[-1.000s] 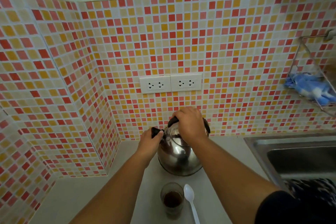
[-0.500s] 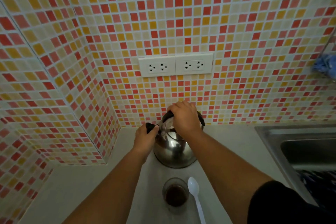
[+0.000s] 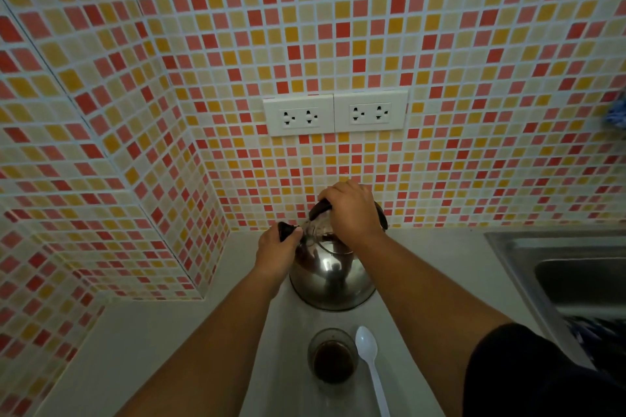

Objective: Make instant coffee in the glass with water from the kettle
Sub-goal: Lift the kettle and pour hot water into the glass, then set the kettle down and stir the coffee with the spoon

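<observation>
A shiny steel kettle (image 3: 333, 276) stands on the pale counter (image 3: 142, 342) against the tiled wall. My right hand (image 3: 354, 208) is closed over its black top handle. My left hand (image 3: 276, 249) pinches a small black cap at the kettle's left side, by the spout. In front of the kettle stands a clear glass (image 3: 333, 357) with dark brown coffee powder at its bottom. A white plastic spoon (image 3: 372, 366) lies on the counter just right of the glass.
A steel sink (image 3: 569, 267) is set into the counter on the right. Two white double sockets (image 3: 335, 115) sit on the mosaic wall above the kettle. The wall forms a corner on the left. Something blue (image 3: 614, 115) shows at the right edge.
The view has moved closer and tilted down a little. Both hands stay on the kettle, which has not left the counter. Glass and spoon are unmoved.
</observation>
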